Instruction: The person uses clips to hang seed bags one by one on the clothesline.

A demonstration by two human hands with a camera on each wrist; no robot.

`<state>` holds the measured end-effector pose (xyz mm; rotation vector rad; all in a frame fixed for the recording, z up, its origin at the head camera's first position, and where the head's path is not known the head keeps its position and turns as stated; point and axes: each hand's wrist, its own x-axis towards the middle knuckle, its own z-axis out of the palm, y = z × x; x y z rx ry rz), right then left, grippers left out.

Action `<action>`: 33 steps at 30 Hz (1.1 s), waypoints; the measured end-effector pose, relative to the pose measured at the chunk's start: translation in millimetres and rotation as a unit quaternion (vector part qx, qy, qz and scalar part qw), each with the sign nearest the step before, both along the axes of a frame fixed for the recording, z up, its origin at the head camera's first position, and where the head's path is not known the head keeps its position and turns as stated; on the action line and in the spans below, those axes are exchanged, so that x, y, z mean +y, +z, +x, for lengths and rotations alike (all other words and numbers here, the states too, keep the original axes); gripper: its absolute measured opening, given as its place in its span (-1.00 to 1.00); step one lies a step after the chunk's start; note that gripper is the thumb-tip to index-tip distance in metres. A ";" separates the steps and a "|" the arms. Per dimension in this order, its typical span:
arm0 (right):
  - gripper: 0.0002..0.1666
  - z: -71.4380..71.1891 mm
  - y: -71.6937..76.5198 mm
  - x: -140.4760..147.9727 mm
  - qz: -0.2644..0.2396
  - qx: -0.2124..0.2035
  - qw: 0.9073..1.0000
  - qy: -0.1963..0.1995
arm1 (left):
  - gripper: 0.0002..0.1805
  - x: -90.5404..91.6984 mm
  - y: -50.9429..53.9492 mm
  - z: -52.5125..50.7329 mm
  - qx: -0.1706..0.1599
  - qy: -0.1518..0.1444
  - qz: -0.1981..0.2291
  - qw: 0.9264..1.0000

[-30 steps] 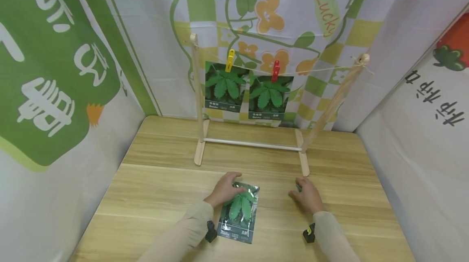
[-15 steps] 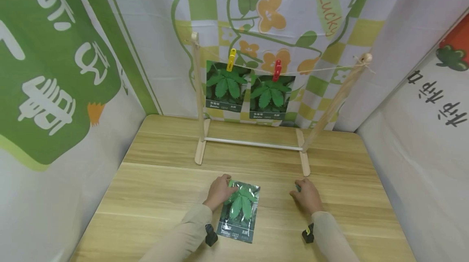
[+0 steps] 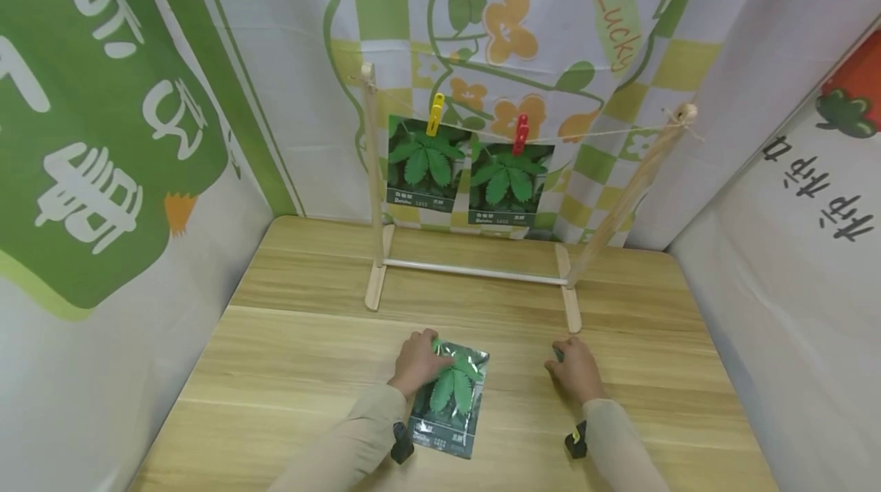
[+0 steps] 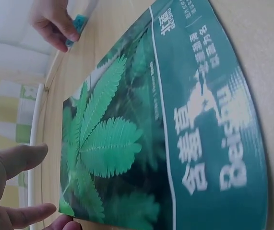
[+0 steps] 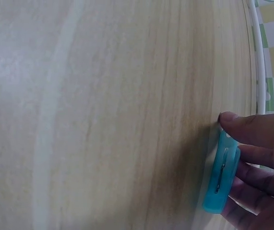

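Note:
A green seed packet (image 3: 447, 408) with a leaf picture lies on the wooden table. My left hand (image 3: 416, 364) is at its upper left corner, thumb over the packet's face in the head view. The left wrist view shows the thumb and fingers (image 4: 24, 215) spread at the packet's (image 4: 113, 143) far end, not closed around it. Further right, my right hand (image 3: 578, 369) holds a teal clothespin (image 5: 221, 177) between thumb and fingers, low over the table. Most of the clothespin is hidden in the head view.
Behind the hands stands a wooden rack (image 3: 375, 171) with a string (image 3: 606, 131) across its top. Two matching packets hang there, one (image 3: 427, 167) by a yellow clothespin (image 3: 435, 115), the other (image 3: 509, 184) by a red clothespin (image 3: 521, 134). A printed curtain (image 3: 385, 10) covers the back.
My left hand has shifted slightly left along the packet's top, then back a little. The right hand stays almost in place with the clothespin. The packet lies nearly still.

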<state>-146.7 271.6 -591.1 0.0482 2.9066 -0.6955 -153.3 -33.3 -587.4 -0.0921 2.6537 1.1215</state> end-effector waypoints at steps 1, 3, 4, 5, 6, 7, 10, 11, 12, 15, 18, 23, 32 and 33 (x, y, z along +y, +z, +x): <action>-0.48 0.4 0.6 -0.1 0.001 -0.001 1.000 -0.001 | -0.29 1.7 0.2 0.4 0.000 -0.002 -0.005 1.000; -0.48 1.2 1.6 -0.3 0.002 -0.005 1.000 -0.004 | -0.25 5.3 0.4 1.3 -0.001 -0.004 -0.015 1.000; -0.48 1.6 2.1 -0.7 0.000 -0.006 1.000 -0.006 | -0.23 6.7 0.6 1.7 0.001 -0.006 -0.019 1.000; -0.48 1.8 2.3 -1.1 0.000 -0.007 1.000 -0.009 | -0.21 8.0 0.3 2.2 0.004 -0.009 -0.026 1.000; -0.48 2.0 2.6 -1.5 -0.003 -0.007 1.000 -0.011 | -0.19 9.1 -0.2 2.8 0.008 -0.015 -0.033 0.999; -0.48 2.1 2.6 -1.9 -0.004 -0.008 1.000 -0.014 | -0.18 10.1 -0.6 3.3 0.012 -0.021 -0.040 0.999; -0.49 1.8 1.6 -2.6 -0.005 -0.007 1.000 -0.020 | -0.21 12.3 -1.7 4.8 0.030 -0.045 -0.058 0.997; -0.49 1.8 0.9 -2.6 -0.005 -0.007 1.000 -0.021 | -0.23 12.8 -2.0 5.1 0.037 -0.051 -0.065 0.996; -0.49 1.8 0.4 -2.6 -0.005 -0.007 1.000 -0.022 | -0.26 13.2 -1.9 5.4 0.042 -0.056 -0.068 0.995; -0.51 2.4 -0.9 -1.6 -0.001 -0.007 1.000 -0.024 | -0.30 14.4 -1.8 5.9 0.052 -0.060 -0.080 0.994; -0.51 3.6 -0.6 -0.5 -0.002 -0.007 1.000 -0.025 | -0.30 15.7 -1.9 6.3 0.053 -0.059 -0.081 0.994; -0.52 5.3 1.0 1.0 -0.020 -0.006 0.999 -0.025 | -0.27 17.5 -3.1 6.8 0.056 -0.056 -0.069 0.994; -0.46 6.4 0.5 4.3 -0.092 -0.010 0.994 -0.055 | -0.41 10.9 -10.3 1.4 0.039 -0.022 -0.011 0.999; -0.46 6.3 0.5 5.0 -0.098 -0.004 0.994 -0.055 | -0.44 10.0 -10.6 0.6 0.041 -0.020 -0.010 0.999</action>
